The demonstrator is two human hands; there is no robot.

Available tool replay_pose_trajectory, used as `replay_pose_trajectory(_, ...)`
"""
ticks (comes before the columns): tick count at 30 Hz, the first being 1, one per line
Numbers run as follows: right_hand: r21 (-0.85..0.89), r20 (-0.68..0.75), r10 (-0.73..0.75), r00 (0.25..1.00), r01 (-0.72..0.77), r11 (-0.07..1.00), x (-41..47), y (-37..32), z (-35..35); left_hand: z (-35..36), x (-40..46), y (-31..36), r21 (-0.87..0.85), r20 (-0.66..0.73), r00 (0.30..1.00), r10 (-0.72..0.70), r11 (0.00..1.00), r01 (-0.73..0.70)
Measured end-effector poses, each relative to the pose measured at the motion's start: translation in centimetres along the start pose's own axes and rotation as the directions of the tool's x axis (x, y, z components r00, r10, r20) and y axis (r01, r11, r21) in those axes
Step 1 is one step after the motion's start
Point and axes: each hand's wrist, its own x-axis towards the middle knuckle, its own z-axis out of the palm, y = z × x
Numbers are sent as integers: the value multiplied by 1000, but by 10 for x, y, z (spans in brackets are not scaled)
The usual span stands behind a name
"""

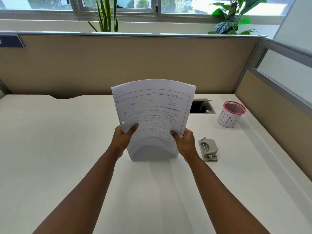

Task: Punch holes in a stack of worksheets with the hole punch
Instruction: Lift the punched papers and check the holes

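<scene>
A stack of printed worksheets (pixel 153 108) stands upright on its lower edge on the white desk (pixel 67 149), bowed toward me, its text upside down. One punched hole shows near the sheets' left edge. My left hand (pixel 124 137) grips the left edge and my right hand (pixel 184 141) grips the right edge, thumbs on the front. A grey hole punch (pixel 208 149) lies on the desk just right of my right hand, untouched.
A pink mesh cup (pixel 230 114) wrapped in paper marked "BIN" stands at the back right. An open cable hatch (pixel 201 107) sits in the desk behind the sheets. Beige partition walls (pixel 118 65) close the desk at the back and right; plants stand beyond.
</scene>
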Motion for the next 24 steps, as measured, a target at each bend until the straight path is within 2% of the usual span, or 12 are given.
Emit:
replay_pose_trajectory(4, -1, -33, -52, 998, 52, 999, 2, -5, -1, 3, 2, 2, -57, -69, 998, -11, 998, 7)
replay_pose_trajectory(6, -17, -118, -63, 991, 62, 998, 2, -4, -4, 2, 3, 5, -132, -110, 994, -17, 991, 2)
replay_pose_trajectory(8, 33, -216, 26, 976, -19, 999, 0, -2, -5, 2, 4, 7, -223, -141, 989, -35, 975, 3)
replay_pose_trajectory(10, 181, -223, 204, 953, -165, 970, -3, 3, -5, 5, 4, 9, -285, -169, 983, -68, 958, 18)
replay_pose_trajectory(12, 359, -52, 426, 903, -382, 852, -9, 7, -1, 10, 4, 10, -342, -209, 971, -115, 939, 37)
replay_pose_trajectory(14, 469, 206, 511, 835, -542, 697, -19, 7, 5, 19, 1, 9, -394, -248, 952, -182, 916, 73)
replay_pose_trajectory(16, 558, 285, 455, 844, -532, 637, -25, 8, 12, 27, -3, 8, -431, -253, 938, -238, 896, 111)
replay_pose_trajectory(19, 658, 199, 410, 890, -431, 617, -24, 7, 16, 32, -9, 5, -491, -233, 928, -289, 859, 144)
replay_pose_trajectory(24, 501, 45, 395, 917, -363, 786, -12, 7, 4, 20, -13, -2, -508, -193, 951, -240, 854, 113)
